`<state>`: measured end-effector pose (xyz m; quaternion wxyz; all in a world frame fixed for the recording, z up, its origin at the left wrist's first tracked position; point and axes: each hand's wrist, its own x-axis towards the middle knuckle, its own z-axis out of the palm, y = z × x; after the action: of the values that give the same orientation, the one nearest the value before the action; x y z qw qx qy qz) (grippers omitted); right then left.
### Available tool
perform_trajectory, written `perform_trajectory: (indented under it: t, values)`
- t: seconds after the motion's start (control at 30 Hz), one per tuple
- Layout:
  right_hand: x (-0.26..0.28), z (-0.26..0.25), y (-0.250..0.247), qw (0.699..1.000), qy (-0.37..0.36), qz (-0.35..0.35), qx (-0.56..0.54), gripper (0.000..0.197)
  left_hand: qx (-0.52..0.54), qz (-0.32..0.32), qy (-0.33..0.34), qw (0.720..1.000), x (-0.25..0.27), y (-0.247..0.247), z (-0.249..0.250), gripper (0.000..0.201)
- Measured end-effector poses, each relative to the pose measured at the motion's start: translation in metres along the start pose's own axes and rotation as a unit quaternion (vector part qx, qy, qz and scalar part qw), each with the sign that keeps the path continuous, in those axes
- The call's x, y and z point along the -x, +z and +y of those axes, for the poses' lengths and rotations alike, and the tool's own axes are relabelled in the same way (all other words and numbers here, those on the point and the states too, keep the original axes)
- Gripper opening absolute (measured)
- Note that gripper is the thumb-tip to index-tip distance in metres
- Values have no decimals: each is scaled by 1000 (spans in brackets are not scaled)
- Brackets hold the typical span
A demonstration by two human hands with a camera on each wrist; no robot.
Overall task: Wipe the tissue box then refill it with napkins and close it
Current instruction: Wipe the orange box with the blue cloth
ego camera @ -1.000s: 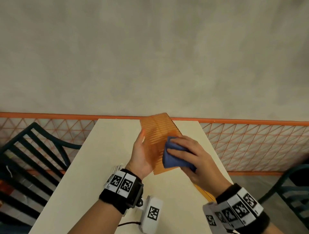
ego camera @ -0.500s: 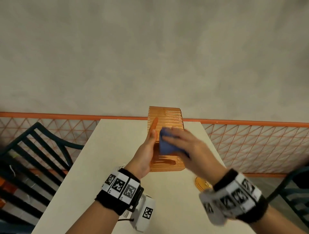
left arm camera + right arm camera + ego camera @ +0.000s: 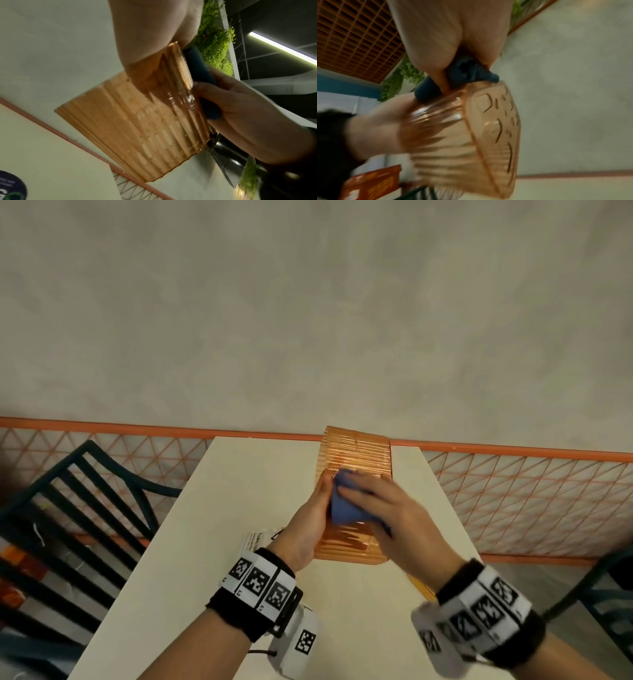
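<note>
The tissue box [image 3: 356, 457] is a ribbed, see-through orange plastic box, held up above the cream table [image 3: 219, 508]. My left hand [image 3: 310, 522] grips its left side, thumb along the edge. My right hand [image 3: 383, 508] presses a bunched blue cloth [image 3: 342, 506] against the box's upper face. In the left wrist view the box [image 3: 137, 129] shows its ribbed wall with slots, the cloth [image 3: 200, 73] at its right edge. The right wrist view shows the box's [image 3: 471, 135] end face and the cloth [image 3: 465, 73] pinched under my fingers.
A white packet with print [image 3: 255, 542] lies on the table behind my left wrist. An orange flat piece [image 3: 423, 587] lies under my right wrist. Dark slatted chairs [image 3: 68, 508] stand left and right [image 3: 603, 594]. An orange mesh railing [image 3: 513, 491] runs behind the table.
My left hand turned the box from tilted to lengthwise and raised it. My right hand with the cloth slid along the upper face, towards the left edge.
</note>
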<state>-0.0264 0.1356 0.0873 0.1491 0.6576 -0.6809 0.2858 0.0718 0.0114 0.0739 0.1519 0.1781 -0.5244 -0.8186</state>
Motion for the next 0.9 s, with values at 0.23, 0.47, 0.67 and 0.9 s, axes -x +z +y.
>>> perform_trajectory:
  t: [0.23,0.47,0.67,0.9]
  values:
    - [-21,37,-27,986,139,50,-77,46,-135,-71,-46,987,14,6,-16,77]
    - [-29,45,-47,955,150,80,-245,40,-56,-118,6,991,13,8,5,36]
    - [-10,10,-17,997,-19,43,-53,39,170,-79,-25,982,-10,-9,38,70]
    - [-4,-17,-5,992,-36,-31,119,44,-1,25,10,1000,-13,-19,28,35]
